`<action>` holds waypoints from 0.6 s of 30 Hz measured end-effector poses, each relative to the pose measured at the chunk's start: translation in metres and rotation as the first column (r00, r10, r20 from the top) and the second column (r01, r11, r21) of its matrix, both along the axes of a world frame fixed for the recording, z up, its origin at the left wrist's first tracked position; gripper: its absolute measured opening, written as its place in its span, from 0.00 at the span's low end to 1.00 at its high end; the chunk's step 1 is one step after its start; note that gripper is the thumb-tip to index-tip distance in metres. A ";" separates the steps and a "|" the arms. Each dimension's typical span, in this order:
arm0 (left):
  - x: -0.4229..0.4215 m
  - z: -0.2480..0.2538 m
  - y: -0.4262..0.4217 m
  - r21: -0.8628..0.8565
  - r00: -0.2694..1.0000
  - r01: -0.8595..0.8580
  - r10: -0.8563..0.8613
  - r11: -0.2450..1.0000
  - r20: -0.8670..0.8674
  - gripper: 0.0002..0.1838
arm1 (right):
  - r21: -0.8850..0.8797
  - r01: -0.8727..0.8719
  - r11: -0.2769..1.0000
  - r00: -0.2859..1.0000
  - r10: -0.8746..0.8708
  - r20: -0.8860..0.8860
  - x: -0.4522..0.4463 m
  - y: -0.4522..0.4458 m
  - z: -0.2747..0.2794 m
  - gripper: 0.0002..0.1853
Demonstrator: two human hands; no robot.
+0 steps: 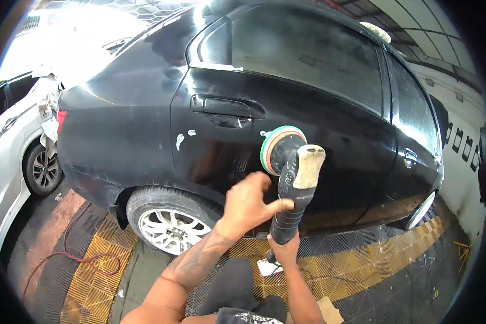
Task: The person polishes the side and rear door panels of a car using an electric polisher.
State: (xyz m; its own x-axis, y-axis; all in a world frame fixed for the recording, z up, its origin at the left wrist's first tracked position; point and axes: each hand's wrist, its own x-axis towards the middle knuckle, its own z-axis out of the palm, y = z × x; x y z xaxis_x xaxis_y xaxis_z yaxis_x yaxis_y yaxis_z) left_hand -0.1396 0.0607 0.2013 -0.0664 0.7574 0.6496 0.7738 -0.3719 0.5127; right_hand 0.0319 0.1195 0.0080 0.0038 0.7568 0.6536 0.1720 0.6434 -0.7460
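A car polisher [299,183] with a green-edged round pad [265,151] is held up against or just off the rear door of a black car [221,148]. My right hand [284,249] is closed around the rear end of its dark handle. My left hand [248,202] hovers left of the polisher, fingers curved and thumb apart. Its thumb tip overlaps the polisher body; whether it touches I cannot tell. White dabs of compound [180,140] mark the door below the black door handle [227,107], and another dab shows beside the pad.
The rear wheel [173,224] is left of my arms. Behind the black car stands a white car [8,140] with a cloth [48,108] hanging near it. A red cord [70,237] lies across the yellow and black floor tiles [100,270]. A pale wall [467,102] rises at right.
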 end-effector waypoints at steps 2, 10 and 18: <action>0.015 0.018 0.003 0.501 0.995 0.100 -0.090 0.860 -0.044 0.37 | -0.045 -0.032 0.998 0.999 0.032 -0.012 0.003 0.020 0.011 0.33; 0.033 0.058 0.137 0.590 0.909 0.392 -0.397 0.706 -0.128 0.28 | -0.055 -0.016 0.998 0.993 0.023 0.115 0.027 0.055 0.013 0.36; -0.010 0.042 0.137 0.605 0.819 0.490 -0.569 0.627 -0.074 0.16 | -0.065 -0.014 0.998 0.994 0.021 0.111 -0.010 0.055 -0.006 0.38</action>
State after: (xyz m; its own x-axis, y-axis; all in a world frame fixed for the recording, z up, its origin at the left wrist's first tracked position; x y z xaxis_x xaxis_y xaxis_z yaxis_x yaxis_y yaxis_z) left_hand -0.1501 0.1974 0.2429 0.1236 0.1674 0.9781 0.2991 -0.9461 0.1241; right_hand 0.0219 0.1743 0.0023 -0.0800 0.7965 0.5993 0.2453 0.5984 -0.7627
